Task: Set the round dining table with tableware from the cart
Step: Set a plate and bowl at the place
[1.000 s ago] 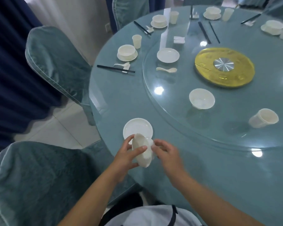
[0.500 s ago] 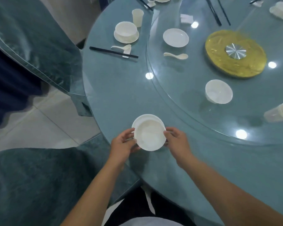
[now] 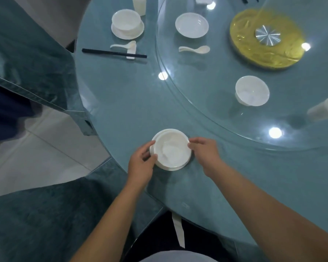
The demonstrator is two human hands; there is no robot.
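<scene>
Holding: left hand (image 3: pixel 140 163) and right hand (image 3: pixel 204 151) each grip the bowl (image 3: pixel 171 149) by opposite rims
Bowl: upright on saucer (image 3: pixel 180 168)
Place: table (image 3: pixel 121 103) edge

Glossy glass table (image 3: pixel 121 103), glazed bowl (image 3: pixel 171 148)

white plate under bowl (image 3: pixel 178 168): mostly hidden | white cup, right edge (image 3: pixel 324 108): cut off, blurred | white cup, top edge (image 3: pixel 139 4): cut off
</scene>
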